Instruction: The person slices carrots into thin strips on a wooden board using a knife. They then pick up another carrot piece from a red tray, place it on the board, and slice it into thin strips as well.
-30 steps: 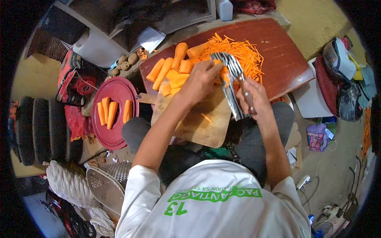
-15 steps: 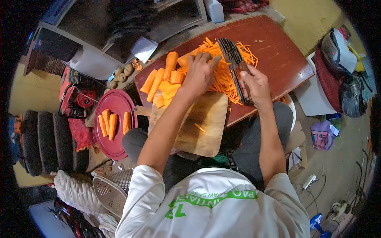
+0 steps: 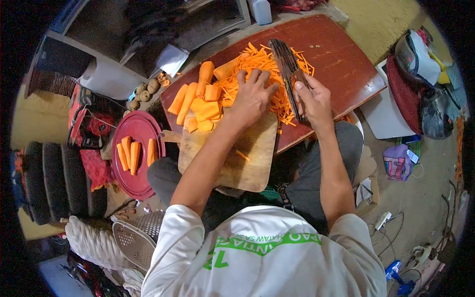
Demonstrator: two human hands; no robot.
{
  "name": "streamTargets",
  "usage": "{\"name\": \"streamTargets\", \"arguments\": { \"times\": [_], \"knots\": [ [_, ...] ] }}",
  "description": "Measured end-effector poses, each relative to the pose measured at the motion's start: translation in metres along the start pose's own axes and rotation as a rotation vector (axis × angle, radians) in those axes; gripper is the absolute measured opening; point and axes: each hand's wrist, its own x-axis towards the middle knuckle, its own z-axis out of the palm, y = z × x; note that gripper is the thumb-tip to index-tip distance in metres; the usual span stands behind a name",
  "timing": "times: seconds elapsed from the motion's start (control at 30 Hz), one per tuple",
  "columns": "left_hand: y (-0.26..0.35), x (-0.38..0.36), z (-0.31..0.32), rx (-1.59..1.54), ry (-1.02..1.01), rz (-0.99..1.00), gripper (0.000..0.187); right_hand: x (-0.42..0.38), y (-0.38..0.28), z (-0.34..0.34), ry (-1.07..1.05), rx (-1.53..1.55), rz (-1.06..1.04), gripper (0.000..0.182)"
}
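My right hand (image 3: pixel 315 103) grips a broad dark-bladed knife (image 3: pixel 285 62), its blade tilted up and away over the pile of carrot strips (image 3: pixel 257 58). My left hand (image 3: pixel 251 99) lies palm down at the near edge of that pile, fingers spread and slightly bent. Left of it sit carrot pieces (image 3: pixel 204 110) and whole peeled carrots (image 3: pixel 186 103). Below my left wrist is a wooden cutting board (image 3: pixel 247 171) with a handle, overlapping the table edge above my lap. One carrot strip (image 3: pixel 242 155) lies on the board.
The strips and carrots rest on a reddish-brown table (image 3: pixel 341 59). A red round lid (image 3: pixel 140 185) on the left holds several carrot lengths (image 3: pixel 134 156). Brown round vegetables (image 3: pixel 143 93) lie behind it. A perforated basket (image 3: pixel 136 242) stands lower left, and cables (image 3: pixel 391 232) run over the floor at right.
My left hand has shifted slightly toward me, its fingers spreading wider. My right hand and the knife stay about the same; the whole view has shifted slightly.
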Motion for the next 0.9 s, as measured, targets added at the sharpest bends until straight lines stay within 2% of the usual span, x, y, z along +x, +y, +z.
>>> {"name": "streamTargets", "arguments": {
  "times": [0.17, 0.3, 0.37, 0.47, 0.6, 0.7, 0.8, 0.9],
  "knots": [
    [0.019, -0.049, -0.032, -0.214, 0.043, -0.135, 0.05, 0.005, 0.0, -0.006, 0.053, 0.029, -0.055, 0.027],
    [0.035, -0.109, -0.065, -0.274, 0.016, -0.232, 0.043, -0.001, -0.004, -0.006, 0.005, 0.051, 0.025, 0.029],
    [0.029, -0.131, -0.067, -0.254, 0.095, -0.323, 0.038, -0.007, -0.005, -0.002, -0.055, 0.049, 0.069, 0.03],
    [0.013, -0.156, -0.067, -0.249, 0.219, -0.463, 0.028, -0.025, -0.017, 0.0, -0.272, -0.075, 0.201, 0.049],
    [-0.008, -0.175, -0.069, -0.232, 0.297, -0.554, 0.028, -0.074, -0.029, 0.012, -0.563, -0.164, 0.328, 0.051],
    [-0.012, -0.176, -0.069, -0.226, 0.319, -0.565, 0.029, -0.111, -0.039, 0.019, -0.688, -0.295, 0.489, 0.046],
    [-0.013, -0.17, -0.072, -0.241, 0.325, -0.555, 0.03, -0.13, -0.048, 0.021, -0.752, -0.428, 0.444, 0.045],
    [-0.017, -0.172, -0.073, -0.254, 0.288, -0.572, 0.034, -0.135, -0.046, 0.021, -0.702, -0.468, 0.369, 0.046]
  ]
}}
